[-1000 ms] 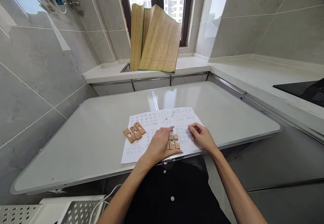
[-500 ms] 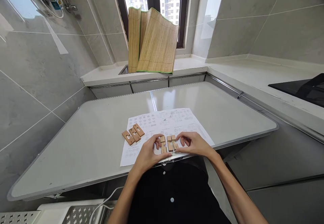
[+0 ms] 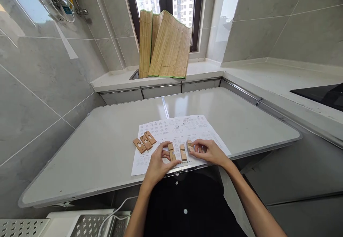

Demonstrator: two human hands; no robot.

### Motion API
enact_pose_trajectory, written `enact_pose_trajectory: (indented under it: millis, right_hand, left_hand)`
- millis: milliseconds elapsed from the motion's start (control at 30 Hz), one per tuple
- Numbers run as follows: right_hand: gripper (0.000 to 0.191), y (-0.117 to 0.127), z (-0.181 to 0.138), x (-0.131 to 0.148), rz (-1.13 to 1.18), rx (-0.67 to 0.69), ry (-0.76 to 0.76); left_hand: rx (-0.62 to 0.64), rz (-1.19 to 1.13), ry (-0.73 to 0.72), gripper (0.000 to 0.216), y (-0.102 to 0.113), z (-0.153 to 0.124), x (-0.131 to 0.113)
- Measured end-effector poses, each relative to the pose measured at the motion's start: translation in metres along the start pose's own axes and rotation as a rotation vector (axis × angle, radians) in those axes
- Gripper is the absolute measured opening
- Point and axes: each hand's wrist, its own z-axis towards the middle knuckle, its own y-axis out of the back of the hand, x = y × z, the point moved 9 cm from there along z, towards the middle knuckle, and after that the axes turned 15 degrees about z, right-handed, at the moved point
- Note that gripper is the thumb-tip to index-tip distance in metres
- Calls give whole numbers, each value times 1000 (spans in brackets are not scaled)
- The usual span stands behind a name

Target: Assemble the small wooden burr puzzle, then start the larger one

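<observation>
Head view: my two hands work small wooden pieces on a printed sheet at the desk's near edge.

My left hand (image 3: 158,160) pinches the left wooden piece (image 3: 171,151); my right hand (image 3: 210,151) grips the right piece (image 3: 189,145). A middle piece (image 3: 183,152) lies free between them. Three more pieces (image 3: 144,141) sit in a row to the left, half on the sheet (image 3: 177,131). Folded bamboo mat (image 3: 166,46) leans at the far window.

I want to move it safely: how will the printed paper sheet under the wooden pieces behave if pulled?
The paper sheet looks thin, so probably floppy and light. It lies flat on a glossy table, so it likely slides easily, carrying the wooden pieces.
</observation>
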Motion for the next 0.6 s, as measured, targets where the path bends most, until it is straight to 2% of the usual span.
enact_pose_trajectory:
  millis: [200, 333, 433, 600]
  right_hand:
    - [40, 8, -2, -6, 180, -65, -62]
    - [40, 7, -2, -4, 278, -82, -45]
    - [38, -2, 0, 0, 382, -73, -20]
    - [41, -29, 3, 2, 513, 18, -47]
  left_hand:
    - [13, -38, 15, 69, -3, -1, 0]
    - [11, -41, 11, 74, -3, -1, 2]
    - [10, -46, 3, 74, -4, -1, 3]
    - [6, -73, -12, 75, -5, -1, 3]
